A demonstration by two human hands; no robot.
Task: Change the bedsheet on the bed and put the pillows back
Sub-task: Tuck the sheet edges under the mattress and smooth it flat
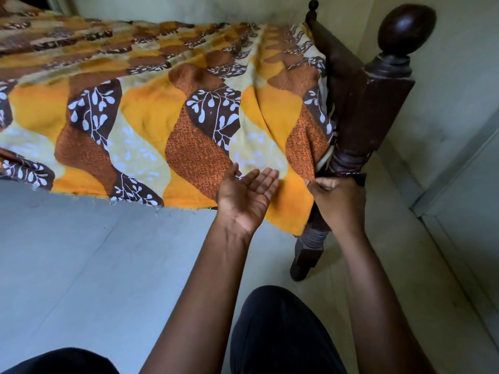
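Fingers (pixel 267 178) of the left hand (pixel 247 197) straight and spread, palm up, close before the hanging bedsheet (pixel 151 114), contact not discernible; fingers of the right hand (pixel 337 202) curled, pinching the sheet's corner edge beside the bedpost (pixel 378 109). Surroundings: bedpost standing directly behind the pinched corner; smaller post (pixel 313 8) at the far corner, dark rail (pixel 337 58) between the two; pale tiled floor (pixel 81 252); greenish wall (pixel 445 63); person's dark-clad knee (pixel 278 333) at bottom. Bedsheet: spread over the bed, near side hanging off the edge; wavy panels of orange, speckled rust, cream, and brown with white leaf sprigs. Materials: sheet of woven cloth, softly creased, lower hem frayed with loose threads; bedpost of dark turned wood, egg-shaped finial, square block, ringed leg.
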